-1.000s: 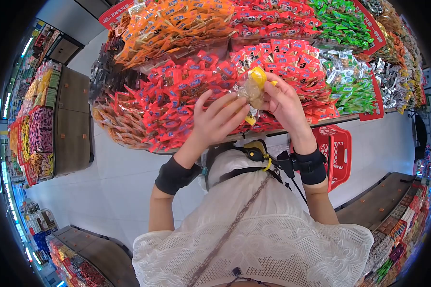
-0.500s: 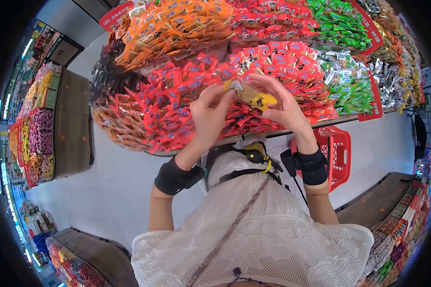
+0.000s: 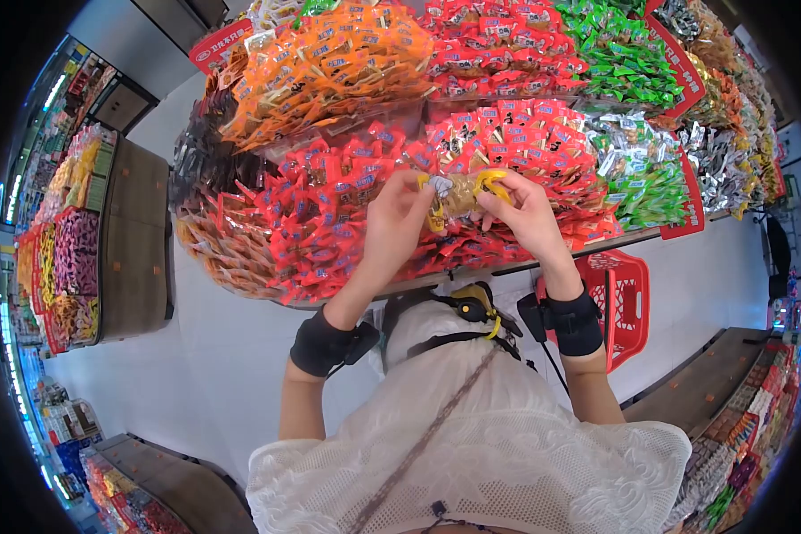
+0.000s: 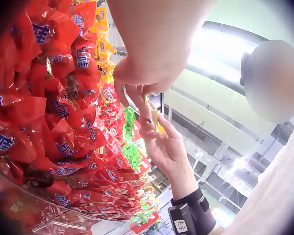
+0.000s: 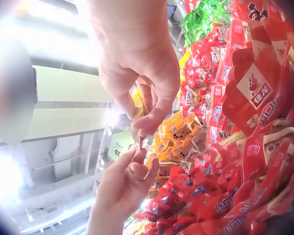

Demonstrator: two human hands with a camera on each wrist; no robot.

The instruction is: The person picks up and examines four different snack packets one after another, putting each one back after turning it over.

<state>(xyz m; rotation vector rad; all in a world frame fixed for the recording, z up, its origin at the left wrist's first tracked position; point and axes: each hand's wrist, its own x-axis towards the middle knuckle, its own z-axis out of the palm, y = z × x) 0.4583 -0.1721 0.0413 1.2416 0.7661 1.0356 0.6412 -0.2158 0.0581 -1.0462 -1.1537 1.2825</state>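
A small snack packet (image 3: 459, 196), with yellow ends and a see-through middle showing brown contents, is held level between both hands in the head view. My left hand (image 3: 395, 221) pinches its left end, thumb at the silvery-white part. At its other yellow end, my right hand (image 3: 529, 222) pinches with thumb and fingers. The left wrist view shows the packet (image 4: 152, 115) edge-on between the hands, mostly hidden by fingers. Red snack packets (image 3: 347, 214) lie heaped just beneath and beyond the hands.
Orange packets (image 3: 334, 67) and green packets (image 3: 618, 53) fill the back of the display. A red shopping basket (image 3: 627, 307) stands below its front edge at right. Another shelf unit (image 3: 133, 236) stands at left across the pale floor (image 3: 231, 356).
One second ago the left fingers were spread against the packet while the right hand held it upright. The packet has turned roughly level, and the left hand now pinches its left end.
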